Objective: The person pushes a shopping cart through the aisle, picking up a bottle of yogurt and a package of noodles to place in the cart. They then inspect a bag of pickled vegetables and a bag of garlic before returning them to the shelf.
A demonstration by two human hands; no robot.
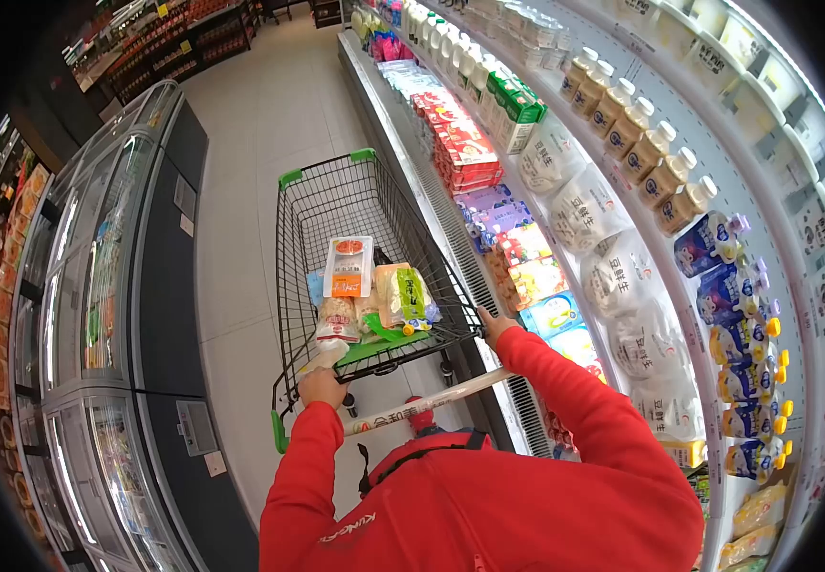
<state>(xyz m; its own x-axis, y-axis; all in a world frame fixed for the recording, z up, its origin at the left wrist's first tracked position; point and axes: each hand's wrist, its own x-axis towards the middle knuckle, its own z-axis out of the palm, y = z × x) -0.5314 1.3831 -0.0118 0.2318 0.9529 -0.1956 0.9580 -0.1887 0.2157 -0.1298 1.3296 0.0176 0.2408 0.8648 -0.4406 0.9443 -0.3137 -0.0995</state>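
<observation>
My left hand is closed at the near left of the shopping cart. Pale plastic runs from its fingers up to a white plastic bag with red print; the exact grip is hidden. My right hand is closed around the rim at the cart's near right corner. Between my forearms lies the printed push handle. Inside the wire basket, a white-and-orange food tray leans over the bag. Beside it sits a yellow-green package, with a bright green wrapper below.
Along the right runs a lit dairy shelf with stacked red cartons, white bags and brown-tinted bottles. The cart's right side is close to its front ledge. Glass-topped freezers line the left. A tiled aisle stretches ahead.
</observation>
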